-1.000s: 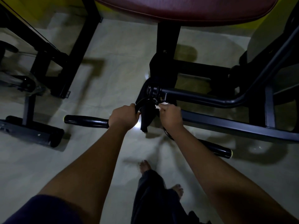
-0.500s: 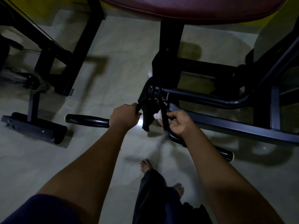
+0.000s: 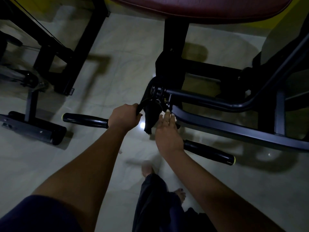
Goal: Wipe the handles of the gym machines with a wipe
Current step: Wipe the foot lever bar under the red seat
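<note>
The black curved handle bar (image 3: 85,120), yellow-capped at both ends, has a white wipe (image 3: 173,117) against its middle.

Dim room: pale glossy floor (image 3: 103,81) catching a small glare, maroon padded seat (image 3: 200,7) ahead, yellow wall (image 3: 274,24) behind.

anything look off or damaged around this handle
A black strap hangs from the middle of the handlebar, and its lower end looks ragged. A small white scrap lies on the floor, possibly tissue. Nothing else stands out.
</note>
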Motion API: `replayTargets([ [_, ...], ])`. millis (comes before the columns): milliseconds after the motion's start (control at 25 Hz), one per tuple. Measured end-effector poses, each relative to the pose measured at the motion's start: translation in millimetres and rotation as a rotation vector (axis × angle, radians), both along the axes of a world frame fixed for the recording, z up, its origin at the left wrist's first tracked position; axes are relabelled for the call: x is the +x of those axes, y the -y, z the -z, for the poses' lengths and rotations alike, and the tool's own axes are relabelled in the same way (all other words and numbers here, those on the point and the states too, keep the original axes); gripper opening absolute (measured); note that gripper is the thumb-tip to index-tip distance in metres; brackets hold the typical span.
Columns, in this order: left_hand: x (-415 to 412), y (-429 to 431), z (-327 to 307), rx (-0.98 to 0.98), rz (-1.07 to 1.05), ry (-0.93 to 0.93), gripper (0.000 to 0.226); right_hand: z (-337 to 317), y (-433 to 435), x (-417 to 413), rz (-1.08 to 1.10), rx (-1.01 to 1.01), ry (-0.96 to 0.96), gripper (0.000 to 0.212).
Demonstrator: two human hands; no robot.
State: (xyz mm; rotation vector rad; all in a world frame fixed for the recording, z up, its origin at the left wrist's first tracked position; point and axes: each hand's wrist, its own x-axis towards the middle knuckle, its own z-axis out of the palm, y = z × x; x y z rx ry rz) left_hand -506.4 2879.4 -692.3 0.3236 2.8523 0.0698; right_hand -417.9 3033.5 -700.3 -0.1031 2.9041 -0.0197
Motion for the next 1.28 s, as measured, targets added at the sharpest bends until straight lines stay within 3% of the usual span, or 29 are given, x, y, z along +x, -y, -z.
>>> replayTargets([
  [120,-1,1,0,-0.004,0.004,-0.005,0.031,7,-7,-1,-0.090,0.023,-0.008,0.050],
  [240,-1,2,1,-0.014,0.010,-0.003,0.033,8,-22,30,-0.287,-0.068,-0.213,0.032],
  [320,-1,2,2,-0.026,0.016,-0.001,0.034,9,-36,45,-0.295,-0.192,-0.341,0.022],
  [520,0,-1,1,-0.060,0.000,-0.007,0.031,3,-20,24,-0.160,-0.260,-0.383,0.046],
  [800,2,0,0,-0.074,-0.003,-0.005,0.033,3,-52,68,-0.450,-0.179,-0.573,0.032],
  [920,1,-1,1,-0.070,-0.003,0.005,0.034,10,-55,65,-0.427,-0.181,-0.604,0.033],
  [1040,1,-1,0,-0.081,-0.009,0.009,0.033,-12,-31,39,-0.149,-0.176,-0.399,0.048],
  [1120,2,-2,-1,-0.082,-0.010,0.010,0.033,-38,-19,9,0.163,-0.236,-0.054,0.044],
  [1160,2,-2,-2,-0.077,-0.010,0.014,0.033,-40,-17,-8,0.321,-0.329,0.086,0.038],
  [1280,1,-3,-2,-0.072,0.001,0.017,0.032,-38,-21,-56,0.876,-0.887,0.482,0.021],
])
